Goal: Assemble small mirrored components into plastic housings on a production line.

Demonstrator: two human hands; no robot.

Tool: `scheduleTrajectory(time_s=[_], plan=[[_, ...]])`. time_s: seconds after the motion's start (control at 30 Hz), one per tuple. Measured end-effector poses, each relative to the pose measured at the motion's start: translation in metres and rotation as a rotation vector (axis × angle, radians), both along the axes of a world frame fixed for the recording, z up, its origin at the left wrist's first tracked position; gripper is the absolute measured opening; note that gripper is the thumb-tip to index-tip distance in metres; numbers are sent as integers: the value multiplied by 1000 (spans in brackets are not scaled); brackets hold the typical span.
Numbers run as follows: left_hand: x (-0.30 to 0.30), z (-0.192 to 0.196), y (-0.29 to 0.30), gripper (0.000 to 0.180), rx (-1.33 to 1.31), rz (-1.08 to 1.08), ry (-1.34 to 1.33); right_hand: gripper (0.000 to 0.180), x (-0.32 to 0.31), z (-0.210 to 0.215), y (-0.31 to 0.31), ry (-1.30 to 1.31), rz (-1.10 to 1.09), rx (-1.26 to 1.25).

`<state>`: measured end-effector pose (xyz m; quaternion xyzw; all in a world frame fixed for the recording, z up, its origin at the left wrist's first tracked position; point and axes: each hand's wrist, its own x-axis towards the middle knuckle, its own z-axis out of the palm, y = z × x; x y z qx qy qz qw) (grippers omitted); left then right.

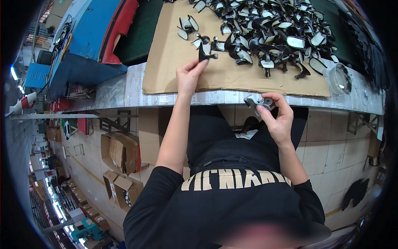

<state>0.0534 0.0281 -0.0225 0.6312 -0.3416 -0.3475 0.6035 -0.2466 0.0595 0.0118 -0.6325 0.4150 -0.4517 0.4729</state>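
Note:
My left hand is over the near part of the cardboard sheet, its fingers pinched on a black shoe heel with a curved cup and a short stem. Just off the table's front edge, my right hand grips a small grey metal tool between thumb and fingers; its exact kind is hard to make out. A big heap of similar black heels with whitish inner faces covers the far right of the cardboard. A few more loose heels lie left of the heap.
A roll of clear tape stands at the table's right end. To the left is a blue machine with a red edge. Opened cardboard boxes sit on the tiled floor below, left of my legs.

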Motion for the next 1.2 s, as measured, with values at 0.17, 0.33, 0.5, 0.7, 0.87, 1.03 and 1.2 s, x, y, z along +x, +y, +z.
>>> scheduleTrajectory(time_s=[0.17, 0.33, 0.5, 0.7, 0.87, 1.03, 1.2], plan=[[-28, 8, 66, 13, -25, -166, 43, 31, 20, 10, -8, -146, 74, -35], [-57, 4, 99, 20, -68, -211, 580, 33, 32, 9, -10, -124, 62, -83], [-75, 11, 110, 24, -89, -248, 692, 33, 35, 17, -3, 23, 41, -290], [-79, 15, 114, 27, -111, -266, 722, 34, 32, 15, -1, 133, 15, -465], [-76, 14, 116, 27, -146, -257, 679, 35, 33, 19, 6, 29, 100, -258], [-72, 13, 115, 26, -140, -230, 675, 35, 19, 25, 10, -23, 184, -156], [-70, 12, 118, 24, -93, -220, 659, 35, 13, 32, 10, -1, 122, -219]])
